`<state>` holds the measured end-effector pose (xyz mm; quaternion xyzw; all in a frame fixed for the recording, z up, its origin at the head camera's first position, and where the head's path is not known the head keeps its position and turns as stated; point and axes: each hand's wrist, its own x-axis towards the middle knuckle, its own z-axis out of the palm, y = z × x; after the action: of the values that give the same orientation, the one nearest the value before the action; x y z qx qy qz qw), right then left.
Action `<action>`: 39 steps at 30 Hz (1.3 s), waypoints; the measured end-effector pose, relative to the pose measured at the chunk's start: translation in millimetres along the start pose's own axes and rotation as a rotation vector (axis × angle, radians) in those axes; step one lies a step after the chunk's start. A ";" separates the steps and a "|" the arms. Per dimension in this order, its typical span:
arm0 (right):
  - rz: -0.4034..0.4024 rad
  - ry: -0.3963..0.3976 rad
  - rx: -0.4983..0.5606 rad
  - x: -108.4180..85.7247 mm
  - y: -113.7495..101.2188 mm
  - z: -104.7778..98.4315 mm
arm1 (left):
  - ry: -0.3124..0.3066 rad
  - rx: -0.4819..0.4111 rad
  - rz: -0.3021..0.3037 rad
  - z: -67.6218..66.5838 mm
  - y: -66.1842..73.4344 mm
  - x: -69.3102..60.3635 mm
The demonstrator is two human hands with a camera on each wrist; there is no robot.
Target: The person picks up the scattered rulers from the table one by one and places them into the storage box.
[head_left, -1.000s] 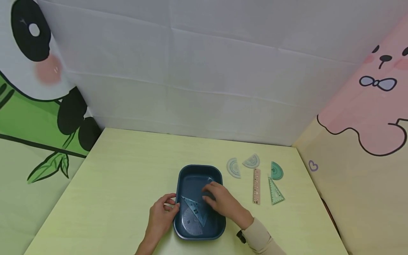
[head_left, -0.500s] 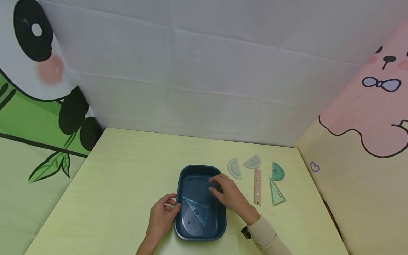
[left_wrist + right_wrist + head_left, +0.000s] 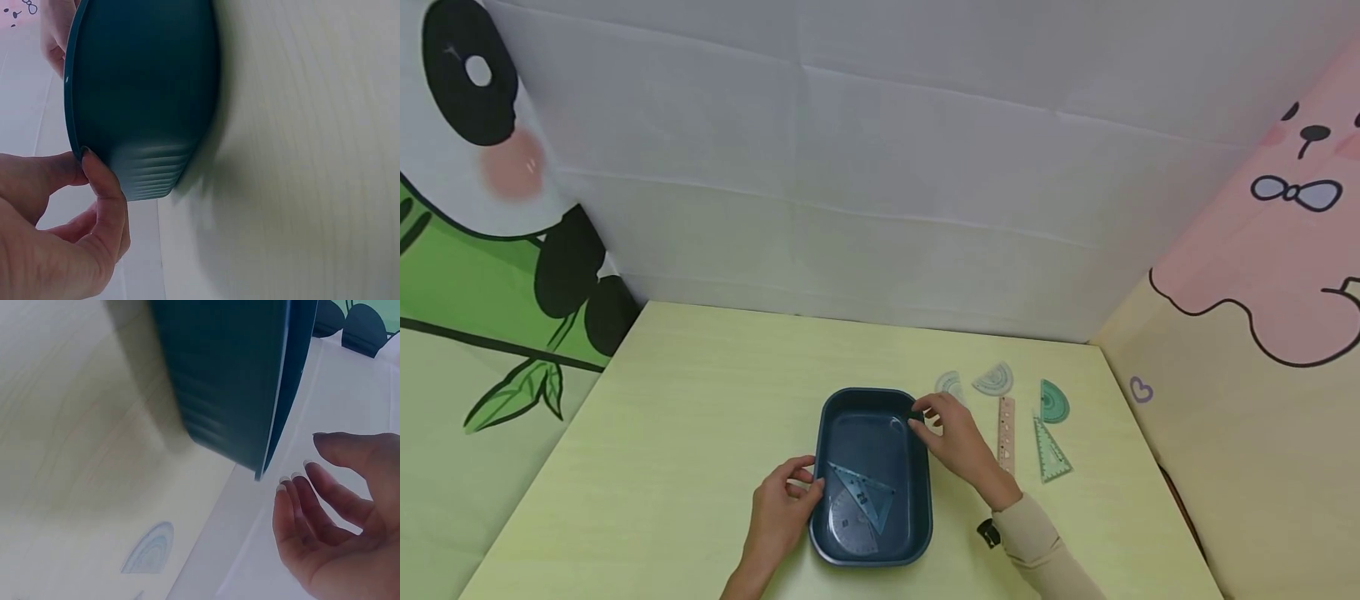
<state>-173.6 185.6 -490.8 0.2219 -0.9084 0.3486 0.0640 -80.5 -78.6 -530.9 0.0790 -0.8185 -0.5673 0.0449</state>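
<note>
A dark blue plastic tray (image 3: 910, 500) stands on the table in the head view. My left hand (image 3: 782, 508) pinches its left rim between thumb and finger, which the left wrist view shows up close around the rim (image 3: 70, 112). Inside the tray lies a light blue set square (image 3: 867, 498). Under it is a clear piece with a rounded edge (image 3: 847, 533), too faint to name surely. My right hand (image 3: 958, 442) hovers by the tray's upper right rim. In the right wrist view its loosely bent fingers (image 3: 287, 531) stand apart from the tray and hold nothing.
Right of the tray lie a pink ruler (image 3: 1006, 433), a green protractor (image 3: 1054, 402) and a green set square (image 3: 1051, 452). Two clear protractors, one (image 3: 993, 379) fully visible and one (image 3: 950, 383) partly behind my right hand, lie farther back. A white wall (image 3: 865, 208) borders the table's far edge.
My right hand has moved from over the tray's inside up and right to its right rim, now partly covering a clear protractor and the ruler's lower end. The left hand has stayed on the rim.
</note>
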 end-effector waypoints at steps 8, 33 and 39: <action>0.029 0.068 -0.007 2.4 19.1 -1.8 | -0.004 0.005 -0.007 0.2 0.5 0.3; 0.230 0.134 0.008 11.2 59.6 -7.2 | -0.007 -0.001 -0.021 -0.6 1.2 -0.2; 0.285 0.142 -0.001 15.2 66.4 -5.7 | -0.008 0.002 -0.022 -0.5 1.6 0.0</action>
<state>-217.1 227.7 -522.6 0.0656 -0.9239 0.3687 0.0783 -80.6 -78.5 -529.2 0.0860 -0.8184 -0.5671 0.0352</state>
